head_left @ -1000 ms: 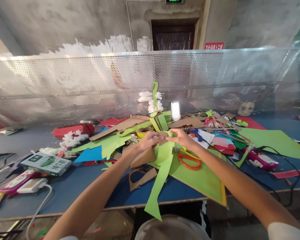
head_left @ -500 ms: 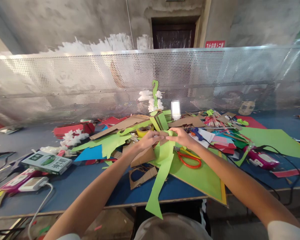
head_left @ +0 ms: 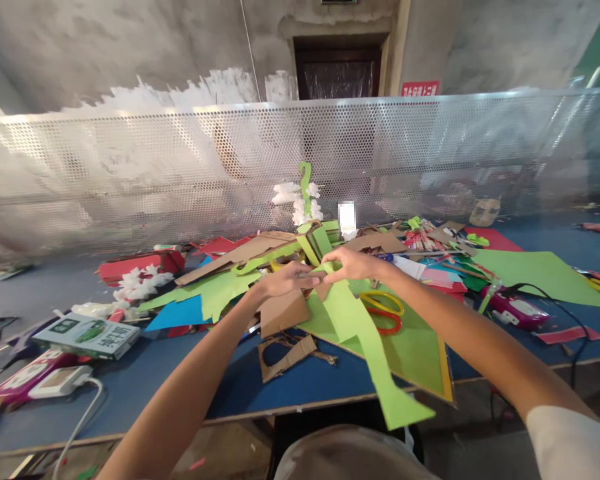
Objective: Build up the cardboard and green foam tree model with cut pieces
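Note:
My left hand (head_left: 291,280) pinches a small brown cardboard piece (head_left: 323,289) at the middle of the table. Close beside it, my right hand (head_left: 353,265) is closed with its fingertips on a long light-green paper strip (head_left: 365,337), where the strip meets the cardboard. The strip's lower end hangs over the table's front edge, to the right. Just beyond my hands stands a green paper-covered cardboard form (head_left: 316,241), with a hooked green stem (head_left: 305,183) and white flower-like pieces (head_left: 300,212). Scissors with yellow and red-orange handles (head_left: 385,312) lie to the right of the strip.
A milk carton (head_left: 87,333), a white adapter (head_left: 60,381) with a cable and white flower-like pieces (head_left: 143,283) are at left. Cut cardboard (head_left: 287,357) lies nearer me. A magenta device (head_left: 517,310) and green sheet (head_left: 545,272) are at right. A perforated metal panel (head_left: 180,167) stands behind.
The strip's loose lower end has swung from left to right, partly covering different parts of the sheet beneath. My hands remain together at the cardboard. The view has shifted slightly.

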A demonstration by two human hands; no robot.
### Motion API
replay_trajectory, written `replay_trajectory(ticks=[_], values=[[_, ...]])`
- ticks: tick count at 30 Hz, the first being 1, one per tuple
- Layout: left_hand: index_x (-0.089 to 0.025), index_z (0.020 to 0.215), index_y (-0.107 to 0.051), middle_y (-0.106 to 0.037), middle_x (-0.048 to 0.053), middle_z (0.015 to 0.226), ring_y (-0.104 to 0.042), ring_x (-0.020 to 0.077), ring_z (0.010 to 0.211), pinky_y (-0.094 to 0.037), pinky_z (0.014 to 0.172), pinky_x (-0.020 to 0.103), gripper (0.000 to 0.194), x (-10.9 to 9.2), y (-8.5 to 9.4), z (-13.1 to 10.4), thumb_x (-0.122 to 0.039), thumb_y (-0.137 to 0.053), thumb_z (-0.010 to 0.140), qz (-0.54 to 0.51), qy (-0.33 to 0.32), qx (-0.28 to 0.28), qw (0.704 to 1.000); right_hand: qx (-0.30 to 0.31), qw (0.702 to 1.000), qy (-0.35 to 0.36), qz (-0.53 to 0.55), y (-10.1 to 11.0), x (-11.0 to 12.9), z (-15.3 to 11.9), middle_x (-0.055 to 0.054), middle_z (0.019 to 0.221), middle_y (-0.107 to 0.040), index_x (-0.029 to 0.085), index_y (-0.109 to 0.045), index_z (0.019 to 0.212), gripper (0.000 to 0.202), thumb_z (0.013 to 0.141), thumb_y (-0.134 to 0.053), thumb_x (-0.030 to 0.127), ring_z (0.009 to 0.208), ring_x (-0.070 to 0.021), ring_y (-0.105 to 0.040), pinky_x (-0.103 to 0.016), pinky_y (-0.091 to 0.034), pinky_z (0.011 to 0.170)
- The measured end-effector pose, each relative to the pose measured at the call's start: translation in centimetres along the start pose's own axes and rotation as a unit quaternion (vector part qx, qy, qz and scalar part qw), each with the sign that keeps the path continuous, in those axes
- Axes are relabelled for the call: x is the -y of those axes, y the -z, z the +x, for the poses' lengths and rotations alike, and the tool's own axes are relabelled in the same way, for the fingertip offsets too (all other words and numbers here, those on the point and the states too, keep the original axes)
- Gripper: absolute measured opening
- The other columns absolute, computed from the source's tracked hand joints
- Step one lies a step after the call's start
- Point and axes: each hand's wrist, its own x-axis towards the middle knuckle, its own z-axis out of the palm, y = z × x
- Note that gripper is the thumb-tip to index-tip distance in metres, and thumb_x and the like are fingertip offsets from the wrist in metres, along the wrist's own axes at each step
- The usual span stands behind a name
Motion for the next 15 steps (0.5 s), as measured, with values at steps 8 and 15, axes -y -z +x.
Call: replay_trajectory(ticks=[8, 15], values=[[-0.021, 0.057, -0.037, -0.023, -0.006, 0.060, -0.021, 0.0094, 0.056, -0.016, 0.057, 0.031, 0.063, 0.0, 0.5, -0.4, -0.066, -0.072, 0.084, -0.003, 0.021, 0.033, 0.999, 0.205, 0.971, 0.010, -0.119, 1.8, 4.2, 3.9, 0.001, 0.082, -0.068, 0.017, -0.077, 0.105, 0.042, 0.068, -0.082, 0.038, 0.071, -0.0161, -0.054, -0.030, -0.037, 0.066], [-0.022, 0.057, -0.038, -0.023, -0.006, 0.057, -0.020, 0.0100, 0.054, -0.012, 0.057, 0.034, 0.063, 0.6, 0.1, -0.6, -0.069, -0.071, 0.082, -0.007, 0.067, 0.039, 0.997, 0.289, 0.939, 0.007, -0.184, 1.9, 4.9, 6.6, -0.002, 0.094, -0.068, 0.015, -0.076, 0.108, 0.048, 0.066, -0.081, 0.038, 0.087, -0.0208, -0.059, -0.031, -0.038, 0.072]])
